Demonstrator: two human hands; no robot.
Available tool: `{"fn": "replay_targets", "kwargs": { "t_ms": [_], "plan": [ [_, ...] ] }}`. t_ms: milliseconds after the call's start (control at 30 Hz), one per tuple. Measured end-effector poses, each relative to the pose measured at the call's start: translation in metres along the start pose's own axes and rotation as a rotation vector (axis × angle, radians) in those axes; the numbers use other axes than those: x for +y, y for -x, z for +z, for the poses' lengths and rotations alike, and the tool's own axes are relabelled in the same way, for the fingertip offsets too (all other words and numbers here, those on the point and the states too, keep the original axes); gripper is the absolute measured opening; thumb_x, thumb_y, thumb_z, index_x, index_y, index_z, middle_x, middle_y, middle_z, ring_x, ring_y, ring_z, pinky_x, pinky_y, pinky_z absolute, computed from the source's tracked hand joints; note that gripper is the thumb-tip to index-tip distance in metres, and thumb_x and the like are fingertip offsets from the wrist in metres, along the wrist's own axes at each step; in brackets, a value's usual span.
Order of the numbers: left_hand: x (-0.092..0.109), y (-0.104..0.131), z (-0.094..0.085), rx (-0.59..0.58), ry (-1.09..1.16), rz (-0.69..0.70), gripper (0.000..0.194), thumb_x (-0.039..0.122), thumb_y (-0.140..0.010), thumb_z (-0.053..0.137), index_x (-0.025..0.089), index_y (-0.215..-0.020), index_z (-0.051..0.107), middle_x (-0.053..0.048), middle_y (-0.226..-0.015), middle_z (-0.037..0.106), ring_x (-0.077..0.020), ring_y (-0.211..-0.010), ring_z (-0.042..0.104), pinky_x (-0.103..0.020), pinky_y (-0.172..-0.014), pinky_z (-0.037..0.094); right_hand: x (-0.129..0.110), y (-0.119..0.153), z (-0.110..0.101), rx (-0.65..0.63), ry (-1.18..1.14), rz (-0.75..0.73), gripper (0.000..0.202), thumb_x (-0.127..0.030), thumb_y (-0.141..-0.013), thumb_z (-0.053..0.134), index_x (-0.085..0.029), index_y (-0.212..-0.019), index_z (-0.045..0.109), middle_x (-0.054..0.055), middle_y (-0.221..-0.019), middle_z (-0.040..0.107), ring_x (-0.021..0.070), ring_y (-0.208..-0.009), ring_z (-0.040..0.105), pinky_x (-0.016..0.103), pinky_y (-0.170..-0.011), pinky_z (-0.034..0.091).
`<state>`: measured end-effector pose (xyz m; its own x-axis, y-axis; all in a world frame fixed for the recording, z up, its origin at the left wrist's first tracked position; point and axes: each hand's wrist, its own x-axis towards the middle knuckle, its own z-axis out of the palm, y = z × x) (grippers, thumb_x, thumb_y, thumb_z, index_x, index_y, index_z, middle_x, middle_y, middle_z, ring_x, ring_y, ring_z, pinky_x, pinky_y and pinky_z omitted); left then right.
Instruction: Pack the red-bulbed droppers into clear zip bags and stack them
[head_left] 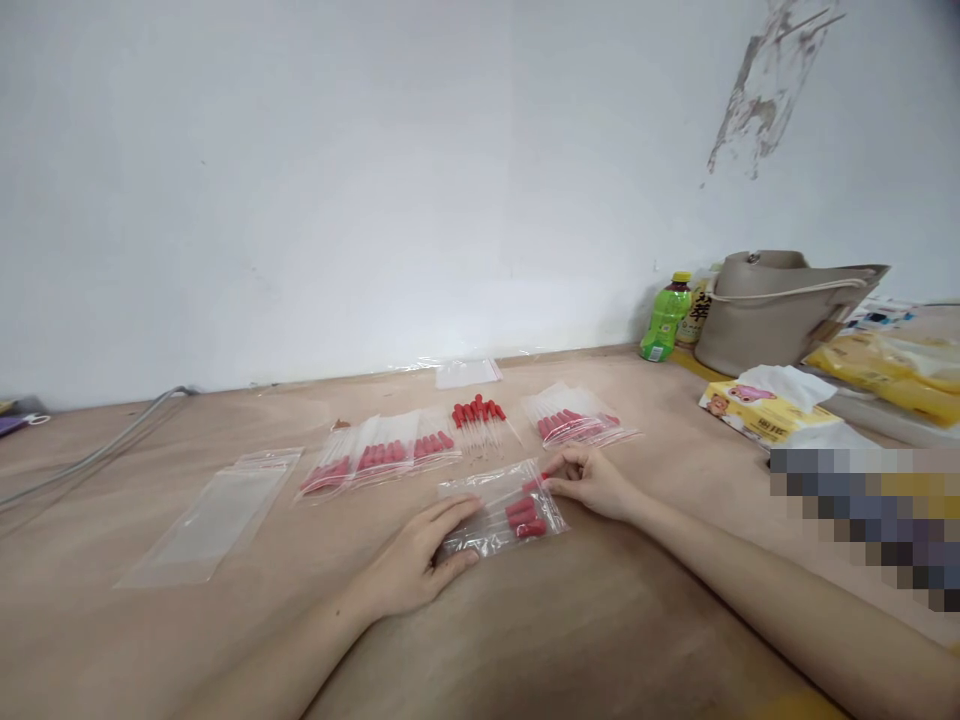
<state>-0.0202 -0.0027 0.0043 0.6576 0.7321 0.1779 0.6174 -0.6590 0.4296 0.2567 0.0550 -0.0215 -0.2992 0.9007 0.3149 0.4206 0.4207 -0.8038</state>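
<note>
Resting on clear plastic bag (491, 520), left hand (416, 552), fingers spread; right hand (589, 480) pinching red-capped dropper (535, 483); brown tabletop (525, 640) open nearside.

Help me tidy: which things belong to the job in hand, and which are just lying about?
Job, judging by the hands:
bag under left hand
red-ended stick in right hand
loose red-ended sticks
filled bags
empty bags

Lying about, apparently:
green bottle
tissue pack
bucket-shaped bag
cable

Both hands (512, 520) low, fingers seemingly curled
</note>
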Motion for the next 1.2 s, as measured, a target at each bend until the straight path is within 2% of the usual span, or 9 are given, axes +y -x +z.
{"fn": "replay_targets", "kwargs": {
  "t_ms": [167, 333, 467, 567, 667, 767, 900, 1067, 1200],
  "plan": [
    [0.000, 0.000, 0.001, 0.005, 0.002, 0.013, 0.047, 0.031, -0.084, 0.047, 0.027, -0.129, 0.032, -0.002, -0.131, 0.039, -0.0199, -0.117, 0.039, -0.036, -0.097, 0.033, 0.001, -0.002, 0.020, 0.074, 0.032, -0.066, 0.013, -0.029, -0.068, 0.061, -0.016, -0.065, 0.062, 0.003, -0.074, 0.054, 0.0136, -0.071, 0.050, 0.027, -0.067, 0.040],
    [-0.001, 0.000, 0.001, -0.003, -0.005, 0.008, 0.048, 0.031, -0.084, 0.047, 0.027, -0.130, 0.031, -0.002, -0.132, 0.038, -0.0202, -0.118, 0.037, -0.037, -0.098, 0.032, -0.008, 0.000, 0.016, -0.057, 0.089, -0.180, 0.015, -0.018, -0.073, 0.050, -0.018, -0.071, 0.065, 0.005, -0.084, 0.054, 0.0142, -0.079, 0.051, 0.027, -0.071, 0.041],
    [-0.003, 0.000, 0.002, -0.018, -0.018, 0.025, 0.046, 0.032, -0.085, 0.045, 0.026, -0.130, 0.033, -0.003, -0.135, 0.033, -0.0205, -0.121, 0.033, -0.038, -0.100, 0.030, -0.012, -0.018, -0.002, 0.053, 0.284, 0.039, 0.012, -0.019, -0.069, 0.051, -0.015, -0.072, 0.062, 0.003, -0.067, 0.057, 0.0123, -0.060, 0.051, 0.024, -0.057, 0.040],
    [-0.004, 0.000, 0.001, -0.023, -0.027, 0.030, 0.045, 0.032, -0.086, 0.044, 0.025, -0.129, 0.034, -0.004, -0.136, 0.032, -0.0202, -0.122, 0.033, -0.037, -0.100, 0.029, -0.016, -0.046, -0.008, 0.078, 0.408, 0.137, 0.015, -0.020, -0.070, 0.050, -0.014, -0.079, 0.060, 0.003, -0.070, 0.061, 0.0126, -0.063, 0.054, 0.023, -0.060, 0.040],
    [-0.002, -0.001, 0.000, -0.038, -0.032, 0.029, 0.044, 0.033, -0.087, 0.042, 0.025, -0.129, 0.034, -0.004, -0.135, 0.032, -0.0197, -0.121, 0.033, -0.037, -0.100, 0.030, -0.020, -0.074, 0.002, 0.068, 0.535, 0.211, 0.028, -0.022, -0.072, 0.049, -0.012, -0.098, 0.054, 0.007, -0.082, 0.063, 0.0161, -0.077, 0.057, 0.024, -0.067, 0.040],
    [-0.002, -0.001, 0.000, -0.054, -0.040, 0.041, 0.044, 0.033, -0.087, 0.041, 0.025, -0.130, 0.033, -0.004, -0.135, 0.032, -0.0195, -0.122, 0.032, -0.037, -0.100, 0.030, -0.020, -0.095, 0.022, 0.062, 0.588, 0.253, 0.049, -0.023, -0.074, 0.049, -0.010, -0.119, 0.037, 0.014, -0.097, 0.060, 0.0213, -0.089, 0.055, 0.028, -0.072, 0.039],
    [-0.003, -0.001, 0.001, -0.021, -0.087, 0.064, 0.042, 0.035, -0.086, 0.043, 0.024, -0.126, 0.040, -0.004, -0.137, 0.028, -0.0224, -0.126, 0.022, -0.041, -0.102, 0.025, -0.016, -0.108, 0.038, -0.022, 0.627, 0.278, 0.050, -0.014, -0.071, 0.050, -0.010, -0.119, 0.036, 0.019, -0.098, 0.059, 0.0247, -0.087, 0.056, 0.031, -0.070, 0.040],
    [-0.005, -0.001, 0.003, -0.013, -0.072, 0.063, 0.042, 0.035, -0.085, 0.044, 0.025, -0.126, 0.039, -0.004, -0.135, 0.032, -0.0224, -0.124, 0.028, -0.042, -0.101, 0.027, -0.023, -0.097, 0.018, -0.055, 0.638, 0.240, 0.053, -0.009, -0.069, 0.047, -0.008, -0.120, 0.031, 0.018, -0.094, 0.058, 0.0219, -0.081, 0.057, 0.028, -0.066, 0.040],
    [-0.003, -0.001, 0.001, -0.015, -0.034, 0.059, 0.042, 0.035, -0.085, 0.045, 0.025, -0.125, 0.040, -0.005, -0.132, 0.038, -0.0225, -0.120, 0.034, -0.041, -0.099, 0.030, -0.025, -0.058, -0.009, 0.151, 0.378, 0.138, 0.059, -0.017, -0.075, 0.039, -0.012, -0.128, 0.013, 0.003, -0.072, 0.055, 0.0138, -0.060, 0.054, 0.023, -0.055, 0.041]
  ]
}}
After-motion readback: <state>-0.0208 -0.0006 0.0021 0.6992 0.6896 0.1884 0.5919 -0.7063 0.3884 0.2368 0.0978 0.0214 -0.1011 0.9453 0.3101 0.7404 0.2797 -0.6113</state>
